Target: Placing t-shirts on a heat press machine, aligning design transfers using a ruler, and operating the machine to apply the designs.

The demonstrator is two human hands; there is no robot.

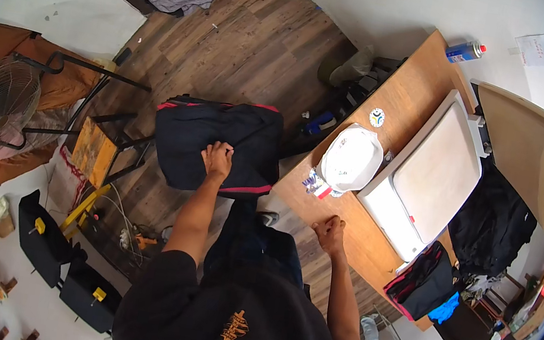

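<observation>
My left hand (217,159) rests on top of a stack of dark cloth pieces (255,141) with red trim, its fingers slightly bent and apart. What supports the stack is hidden beneath it. Over the near edge of a wooden table (294,199), my right hand (331,234) has its fingers curled together, with nothing visible in them. Beyond that hand, a bright white bowl-shaped item (351,158) sits on the table. Beside it is a heat press, its pale lower platen (438,168) exposed and its lid (520,149) raised.
Folded black cloth with red trim (421,282) lies at the table's right end, near black fabric (491,224). A spray can (466,52) stands at the far corner. To the left are a wooden-topped stool (95,151) and a fan (1,108). Cables (123,213) trail near a black bench.
</observation>
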